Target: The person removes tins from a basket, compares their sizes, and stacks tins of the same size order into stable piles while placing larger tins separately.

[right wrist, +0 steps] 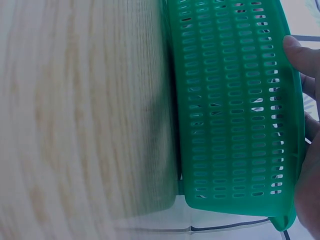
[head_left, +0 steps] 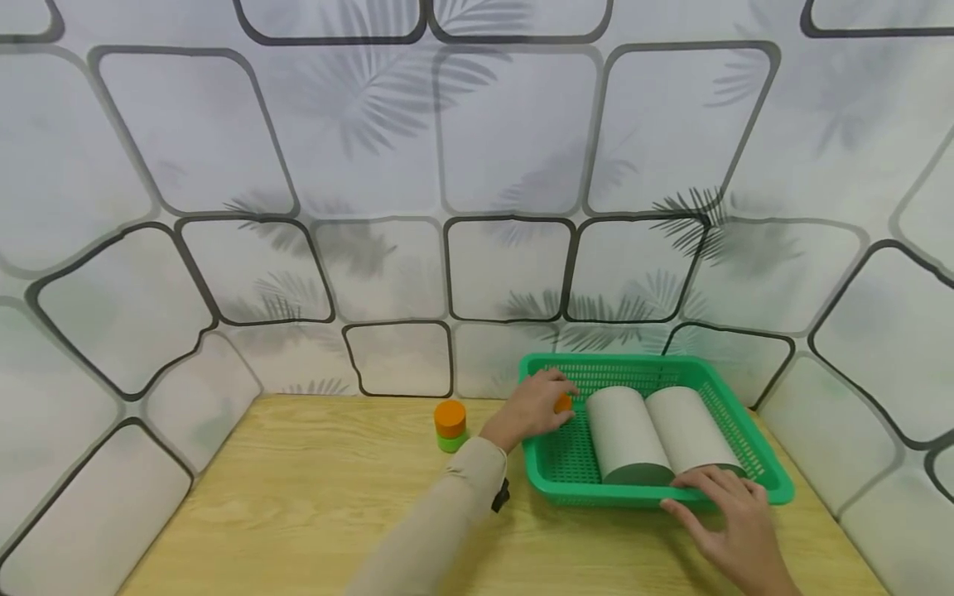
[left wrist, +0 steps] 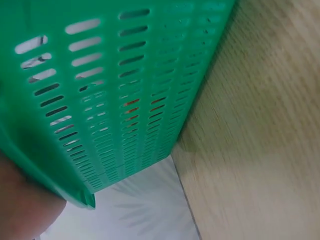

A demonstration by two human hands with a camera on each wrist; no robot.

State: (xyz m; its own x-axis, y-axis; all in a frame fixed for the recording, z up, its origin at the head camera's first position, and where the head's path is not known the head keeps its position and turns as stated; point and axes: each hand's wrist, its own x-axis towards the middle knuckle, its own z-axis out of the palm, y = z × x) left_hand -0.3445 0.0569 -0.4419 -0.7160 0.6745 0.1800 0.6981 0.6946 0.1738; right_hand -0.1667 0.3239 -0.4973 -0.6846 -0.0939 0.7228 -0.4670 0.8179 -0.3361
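A green slotted plastic basket (head_left: 596,495) stands at the right of the wooden table. Over its left side reaches my left hand (head_left: 531,407), thumb and fingers around a small orange thing (head_left: 562,403) inside; the hand covers most of it. Orange (left wrist: 131,110) also shows through the basket's slots in the left wrist view. With my right hand (head_left: 734,523) I grip the front rim near its right end, the thumb (right wrist: 302,56) outside and the fingers over the edge. Two thick white rolls (head_left: 624,426) lie side by side in the basket, close to the right fingers.
A small round piece, orange above and light green below (head_left: 450,425), stands on the table (head_left: 313,497) left of the basket. Behind and on both sides rises a patterned white covering (head_left: 395,273), with the basket close to its back and right parts.
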